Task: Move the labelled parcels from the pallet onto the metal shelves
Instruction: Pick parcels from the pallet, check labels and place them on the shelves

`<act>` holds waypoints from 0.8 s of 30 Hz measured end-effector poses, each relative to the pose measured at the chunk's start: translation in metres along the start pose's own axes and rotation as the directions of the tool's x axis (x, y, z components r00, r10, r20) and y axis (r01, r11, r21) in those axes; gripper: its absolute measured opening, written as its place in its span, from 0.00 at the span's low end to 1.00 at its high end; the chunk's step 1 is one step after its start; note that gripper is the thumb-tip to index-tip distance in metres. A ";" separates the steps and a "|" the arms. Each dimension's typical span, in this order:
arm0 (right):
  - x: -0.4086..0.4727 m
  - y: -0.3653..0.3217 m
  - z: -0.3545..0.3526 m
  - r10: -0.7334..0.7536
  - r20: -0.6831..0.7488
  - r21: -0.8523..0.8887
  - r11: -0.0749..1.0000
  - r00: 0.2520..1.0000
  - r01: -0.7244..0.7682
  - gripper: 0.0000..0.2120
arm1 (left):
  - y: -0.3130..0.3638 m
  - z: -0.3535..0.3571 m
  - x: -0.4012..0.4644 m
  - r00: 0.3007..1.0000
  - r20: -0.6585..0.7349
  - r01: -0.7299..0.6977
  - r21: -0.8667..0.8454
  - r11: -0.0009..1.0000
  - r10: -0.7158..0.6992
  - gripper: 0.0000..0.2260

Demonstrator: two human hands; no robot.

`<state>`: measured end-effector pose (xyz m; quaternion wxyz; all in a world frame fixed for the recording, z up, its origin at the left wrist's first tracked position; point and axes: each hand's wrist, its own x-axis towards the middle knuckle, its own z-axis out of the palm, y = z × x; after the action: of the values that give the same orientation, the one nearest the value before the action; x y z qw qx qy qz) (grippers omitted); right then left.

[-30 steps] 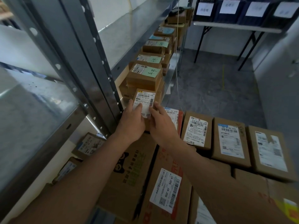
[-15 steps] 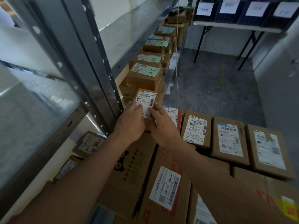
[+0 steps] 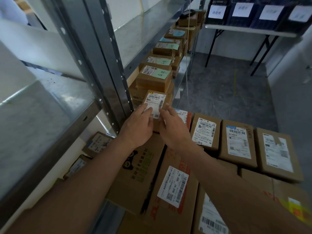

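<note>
Far left, the metal shelves stand with a bare upper deck near me; under it, on the low level, two labelled boxes show dimly. Past the upright, the middle shelf already carries a row of parcels running away from me, several stacked and most tagged with green or blue notes, so a good part of the job looks done. At the near end of that row sits the small parcel now in hand, label up, at the shelf edge just beside the upright. Left hand lies on its near left corner, fingers fairly straight and pressing the label rather than wrapped round the box. Right hand is at its right side, fingers loosely extended against the edge; whether the thumb hooks underneath I cannot tell. My reading: this one is being nudged into place, not yet let go. To the right and below, the pallet stack holds plenty: large cartons in front, three medium labelled parcels in a row behind, more at far right. A fair share is left to move. Beyond, a tabletop with dark bins.
</note>
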<state>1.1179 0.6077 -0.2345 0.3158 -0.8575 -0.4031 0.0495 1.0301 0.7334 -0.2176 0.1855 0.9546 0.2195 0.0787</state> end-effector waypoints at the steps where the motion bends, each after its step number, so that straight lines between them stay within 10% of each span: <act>1: -0.002 -0.003 -0.001 0.009 0.003 -0.014 1.000 1.000 -0.009 0.21 | 0.000 -0.003 -0.006 1.000 -0.003 -0.002 -0.009 1.000 0.002 0.22; 24: -0.114 -0.099 -0.009 0.013 0.055 -0.159 0.987 0.998 -0.004 0.20 | -0.019 -0.038 -0.143 1.000 -0.010 -0.006 -0.025 1.000 0.006 0.20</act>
<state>0.9797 0.5680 -0.1893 0.2349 -0.8799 -0.4109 0.0426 0.8862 0.6974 -0.2001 0.1960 0.9525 0.2165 0.0866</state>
